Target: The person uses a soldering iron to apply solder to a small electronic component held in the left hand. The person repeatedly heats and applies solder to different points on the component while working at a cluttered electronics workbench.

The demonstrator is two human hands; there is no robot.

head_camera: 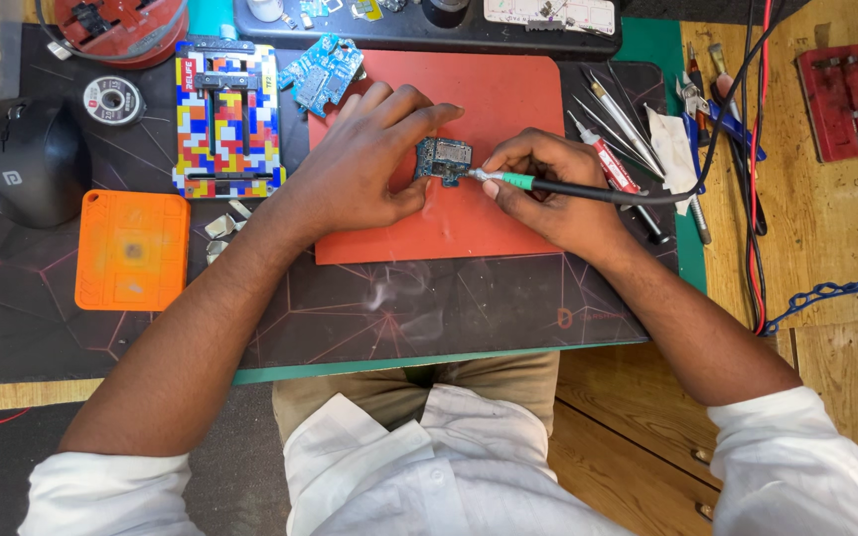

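Observation:
A small dark circuit board [442, 160] lies on a red mat [508, 89] at the middle of the desk. My left hand [369, 164] pinches the board's left edge with thumb and fingers. My right hand [548, 184] grips a soldering iron [558, 186] like a pen. The iron has a green collar and a black cable, and its metal tip touches the board's right edge. Thin wisps of smoke drift over the dark desk mat below the board.
A multicoloured board-holder jig [227, 117] and an orange pad [131, 250] sit to the left, beside a black mouse [32, 159] and a solder reel [112, 99]. A blue circuit board [322, 71] lies behind. Tweezers and hand tools [628, 124] lie right, with a red block [843, 101].

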